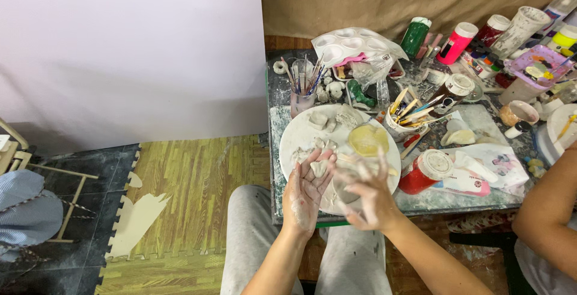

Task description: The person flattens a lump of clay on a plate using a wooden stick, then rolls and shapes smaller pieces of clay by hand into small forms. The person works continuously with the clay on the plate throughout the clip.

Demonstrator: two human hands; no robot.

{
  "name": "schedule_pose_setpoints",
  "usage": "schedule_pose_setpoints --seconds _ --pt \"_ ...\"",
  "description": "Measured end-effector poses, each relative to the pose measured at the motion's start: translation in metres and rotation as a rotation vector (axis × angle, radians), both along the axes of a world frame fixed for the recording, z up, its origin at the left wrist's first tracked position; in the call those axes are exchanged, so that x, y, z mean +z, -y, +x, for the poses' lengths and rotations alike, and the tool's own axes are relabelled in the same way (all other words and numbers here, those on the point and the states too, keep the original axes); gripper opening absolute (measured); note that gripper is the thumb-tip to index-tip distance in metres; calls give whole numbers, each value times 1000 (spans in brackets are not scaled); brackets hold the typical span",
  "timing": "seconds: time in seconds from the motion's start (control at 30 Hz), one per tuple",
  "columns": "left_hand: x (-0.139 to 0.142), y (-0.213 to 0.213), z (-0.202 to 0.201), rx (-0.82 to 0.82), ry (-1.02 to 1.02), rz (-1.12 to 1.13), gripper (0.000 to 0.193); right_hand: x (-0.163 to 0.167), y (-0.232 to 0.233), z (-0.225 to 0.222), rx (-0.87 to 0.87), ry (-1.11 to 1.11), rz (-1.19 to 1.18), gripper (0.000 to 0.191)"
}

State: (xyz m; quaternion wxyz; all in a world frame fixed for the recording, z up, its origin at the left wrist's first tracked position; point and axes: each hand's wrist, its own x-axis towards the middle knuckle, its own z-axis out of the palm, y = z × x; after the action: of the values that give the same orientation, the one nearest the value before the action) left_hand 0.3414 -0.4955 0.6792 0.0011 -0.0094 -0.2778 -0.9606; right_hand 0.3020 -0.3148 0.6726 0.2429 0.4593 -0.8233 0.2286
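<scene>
My left hand [305, 191], dusted with white clay, is held palm up over the near edge of a round white plate [294, 135]. A small lump of grey clay [318, 167] rests on its fingers. My right hand [368, 194] hovers just to the right, blurred, fingers spread and close to the lump; whether it touches the clay is unclear. On the plate lie several clay pieces [318, 119] and a small bowl of yellowish liquid [368, 140].
A low cluttered table [421, 202] holds a jar of brushes [302, 93], a cup of wooden tools [404, 122], a white paint palette [351, 45], several paint bottles [457, 42] and a red jar [425, 172]. Another person's arm [550, 208] enters at right.
</scene>
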Motion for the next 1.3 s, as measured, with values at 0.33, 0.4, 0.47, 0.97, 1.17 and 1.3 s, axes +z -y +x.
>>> schedule_pose_setpoints --seconds 0.33,0.4,0.47,0.97,1.17,1.3 --pt "10 4 4 -162 133 78 55 17 11 14 -66 -25 -297 59" --pt "11 2 4 -155 165 66 54 17 15 17 -114 64 -296 65" --pt "11 0 4 -150 184 93 52 15 17 19 -145 105 -276 70" --pt "8 -3 1 -82 206 107 52 -13 -4 18 -47 -123 29 74" --pt "6 -4 0 -50 172 109 53 -17 -9 12 -75 -93 77 69" --pt "5 -4 1 -86 154 76 54 -20 -8 9 58 -86 65 71"
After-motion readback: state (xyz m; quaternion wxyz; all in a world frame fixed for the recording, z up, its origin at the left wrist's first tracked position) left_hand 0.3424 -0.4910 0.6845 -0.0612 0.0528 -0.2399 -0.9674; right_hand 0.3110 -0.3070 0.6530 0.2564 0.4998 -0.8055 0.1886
